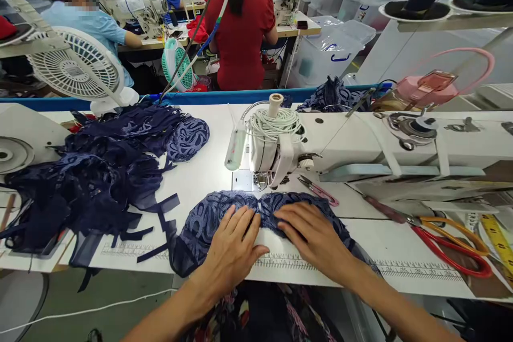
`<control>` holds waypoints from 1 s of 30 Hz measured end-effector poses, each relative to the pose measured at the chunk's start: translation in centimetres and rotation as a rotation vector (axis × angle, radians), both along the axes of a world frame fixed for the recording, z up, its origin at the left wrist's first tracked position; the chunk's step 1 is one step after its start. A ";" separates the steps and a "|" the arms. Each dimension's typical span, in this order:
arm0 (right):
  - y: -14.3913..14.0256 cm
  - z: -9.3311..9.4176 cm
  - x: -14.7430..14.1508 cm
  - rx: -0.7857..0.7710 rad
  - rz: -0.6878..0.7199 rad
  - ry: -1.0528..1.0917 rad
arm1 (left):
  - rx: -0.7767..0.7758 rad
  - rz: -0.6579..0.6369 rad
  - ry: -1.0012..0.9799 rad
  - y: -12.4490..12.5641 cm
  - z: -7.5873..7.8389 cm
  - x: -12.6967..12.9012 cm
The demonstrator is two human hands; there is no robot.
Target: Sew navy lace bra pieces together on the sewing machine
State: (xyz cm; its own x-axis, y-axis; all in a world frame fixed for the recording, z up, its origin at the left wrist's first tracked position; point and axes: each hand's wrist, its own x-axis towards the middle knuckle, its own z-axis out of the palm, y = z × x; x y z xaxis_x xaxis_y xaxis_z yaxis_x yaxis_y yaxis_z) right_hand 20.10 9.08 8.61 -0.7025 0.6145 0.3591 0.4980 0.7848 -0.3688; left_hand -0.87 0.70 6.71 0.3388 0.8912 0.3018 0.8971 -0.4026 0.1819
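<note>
- Flat, open grip is kept by both hands: the left hand [232,248] and the right hand [315,238] are pressed palm-down, fingers spread, on the navy lace piece [218,211]; nothing is pinched or clamped.
- That lace piece is laid on the desk [208,171] just in front of the presser foot [262,180] of the sewing machine [360,147], its near edge draped over the printed ruler strip [280,263].
- Fingertips are held close to the needle area; a finger could be caught if the fabric were fed with the hands this far forward.
- With only flat pressure, the lace could slip or pucker, and a seam could be run crooked.
- Small thread snips [320,189] lie just beside the right hand, and red-handled scissors [444,240] further right; either could be knocked or could snag the lace.
- A heap of navy fabric pieces [92,181] sits to the left, with loose strips that could be dragged under the work.
</note>
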 end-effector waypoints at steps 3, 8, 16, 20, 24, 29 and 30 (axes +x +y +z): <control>1.6 0.1 -2.6 0.031 -0.057 -0.002 | 0.041 -0.031 -0.032 0.4 -0.3 0.9; 3.6 -0.7 -5.9 -0.145 -0.176 -0.192 | 0.016 -0.023 -0.059 0.1 -1.2 1.3; 4.5 -0.6 -6.6 -0.375 -0.240 -0.163 | 0.014 -0.048 -0.071 -0.2 -0.5 1.1; 4.4 -0.5 -6.8 -0.390 -0.277 -0.167 | 0.008 -0.069 -0.061 -0.2 -0.6 0.9; 4.1 -0.5 -5.5 -0.364 -0.181 -0.130 | -0.001 -0.081 -0.045 0.0 -0.2 0.4; 2.6 -1.2 -3.1 -0.007 -0.011 -0.088 | -0.082 -0.081 -0.098 0.7 0.3 0.1; 2.3 -1.4 -2.8 0.036 0.040 -0.101 | -0.080 -0.077 -0.105 0.8 0.2 0.0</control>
State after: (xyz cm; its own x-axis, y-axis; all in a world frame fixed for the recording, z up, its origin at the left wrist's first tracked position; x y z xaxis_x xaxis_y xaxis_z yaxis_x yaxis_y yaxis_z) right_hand 17.30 11.35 7.25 -0.7601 0.5727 0.3068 0.4988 0.8170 -0.2893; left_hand -0.82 1.55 6.91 0.3776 0.8863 0.2679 0.8384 -0.4501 0.3074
